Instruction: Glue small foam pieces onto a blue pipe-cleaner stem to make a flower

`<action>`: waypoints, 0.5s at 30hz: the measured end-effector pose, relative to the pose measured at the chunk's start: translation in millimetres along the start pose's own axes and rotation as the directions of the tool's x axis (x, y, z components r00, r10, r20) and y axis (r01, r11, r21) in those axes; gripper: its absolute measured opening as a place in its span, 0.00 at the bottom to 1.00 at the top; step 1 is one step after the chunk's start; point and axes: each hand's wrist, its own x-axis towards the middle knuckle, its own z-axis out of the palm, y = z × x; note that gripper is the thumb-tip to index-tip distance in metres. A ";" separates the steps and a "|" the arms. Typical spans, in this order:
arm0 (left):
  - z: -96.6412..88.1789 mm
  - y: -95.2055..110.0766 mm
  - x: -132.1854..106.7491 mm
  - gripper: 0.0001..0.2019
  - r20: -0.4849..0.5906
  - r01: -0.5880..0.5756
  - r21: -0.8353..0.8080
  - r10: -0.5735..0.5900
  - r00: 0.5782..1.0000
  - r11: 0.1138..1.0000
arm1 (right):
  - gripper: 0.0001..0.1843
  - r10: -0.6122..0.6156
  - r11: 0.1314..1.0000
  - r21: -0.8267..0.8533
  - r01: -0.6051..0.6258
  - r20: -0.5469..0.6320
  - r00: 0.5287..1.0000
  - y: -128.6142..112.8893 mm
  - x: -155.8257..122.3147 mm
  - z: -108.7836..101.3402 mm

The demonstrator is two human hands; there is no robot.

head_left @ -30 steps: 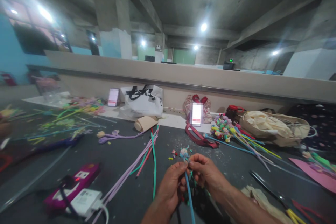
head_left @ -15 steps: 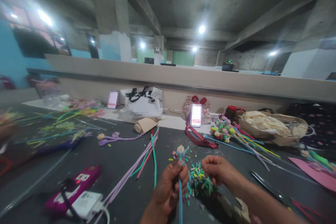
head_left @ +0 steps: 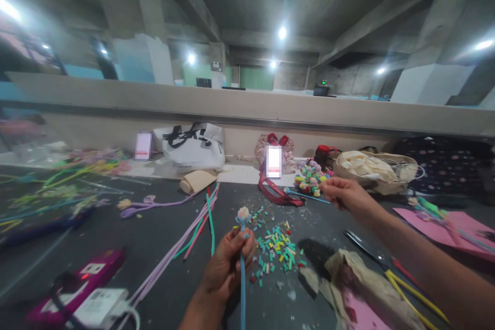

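Observation:
My left hand (head_left: pixel 234 252) is closed around the blue stem of a craft flower (head_left: pixel 243 214). The flower stands upright, its pale head above my thumb and the stem running down past my wrist. My right hand (head_left: pixel 344 193) is stretched forward with thumb and fingers pressed together, at the right edge of a bundle of colourful small flowers (head_left: pixel 309 178). It hides that bundle's stems, and I cannot make out what is in the fingers. A single blue-stemmed flower (head_left: pixel 305 194) lies just left of these fingers. Small cut coloured pieces (head_left: pixel 276 247) are scattered between my hands.
Lilac stems (head_left: pixel 185 237) lie to the left, beside a purple power strip (head_left: pixel 83 278). A white bag (head_left: pixel 193 147), a patterned pouch with a phone (head_left: pixel 274 162) and a beige bag (head_left: pixel 371 170) line the divider. Scissors or a dark tool (head_left: pixel 363 247) lie under my right forearm.
My right hand has moved from the cut pieces forward and right to the flower bundle. My left hand still holds the flower. The view has turned slightly right.

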 end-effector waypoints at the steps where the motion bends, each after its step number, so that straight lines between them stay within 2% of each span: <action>1: 0.0 0.3 0.3 0.14 -0.014 0.007 0.010 -0.007 1.000 1.000 | 0.11 0.012 1.000 -0.023 -0.012 0.011 1.000 4.3 -3.2 -1.3; 5: 3.7 0.3 -0.2 0.13 -0.067 0.042 0.035 -0.039 0.997 0.999 | 0.10 0.078 0.993 -0.089 -0.075 0.039 0.996 26.6 -27.6 -8.0; 10: 8.3 0.8 -0.3 0.12 -0.089 0.088 0.054 -0.083 0.993 0.995 | 0.08 0.182 0.966 -0.195 -0.167 0.061 0.981 47.5 -76.8 -24.2; 15: 7.9 -0.2 1.6 0.11 -0.110 0.129 0.071 -0.121 0.986 0.989 | 0.10 0.221 0.931 -0.313 -0.189 0.071 0.973 71.6 -118.7 -38.1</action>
